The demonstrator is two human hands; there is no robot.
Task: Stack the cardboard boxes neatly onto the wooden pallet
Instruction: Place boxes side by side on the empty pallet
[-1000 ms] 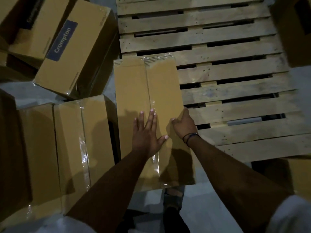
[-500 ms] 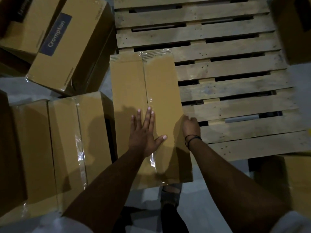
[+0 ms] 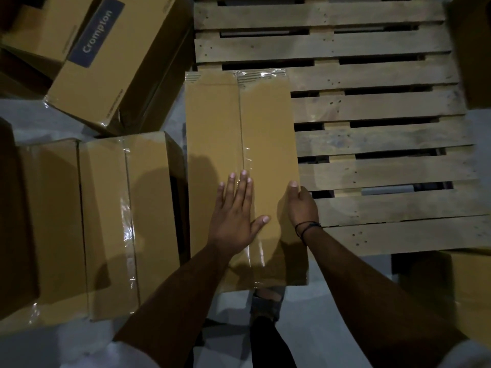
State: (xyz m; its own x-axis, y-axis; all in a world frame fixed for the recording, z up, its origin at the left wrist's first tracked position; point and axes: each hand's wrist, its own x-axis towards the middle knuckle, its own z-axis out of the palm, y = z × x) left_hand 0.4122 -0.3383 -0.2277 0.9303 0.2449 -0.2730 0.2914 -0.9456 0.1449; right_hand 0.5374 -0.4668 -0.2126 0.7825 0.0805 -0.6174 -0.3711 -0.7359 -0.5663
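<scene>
1. Under the spread fingers (image 3: 240,181) of the left hand (image 3: 233,221) lies the taped box (image 3: 239,155), palm flat on its top, fingers slightly apart, pressing and not gripping
2. Right hand (image 3: 303,205) sits at the box's right edge, thumb on top; the other fingers curl over the side out of sight, so I cannot tell how firmly they clamp
3. Just past the right fingertips, the wooden pallet (image 3: 372,107) runs away bare, slat after slat, no box showing on it apart from this one at its left edge
4. My read: early days, first box just being squared up, nearly all the stacking left
5. Left of the left hand, a second taped box (image 3: 127,221) waits just beside, and beyond it the Crompton box (image 3: 106,62) leans tilted against more cartons
6. Near the right wrist, another carton (image 3: 465,301) crowds the pallet's near corner
7. Below the wrists, a sandalled foot (image 3: 265,301) is tucked close to the box's near end, so watch that
</scene>
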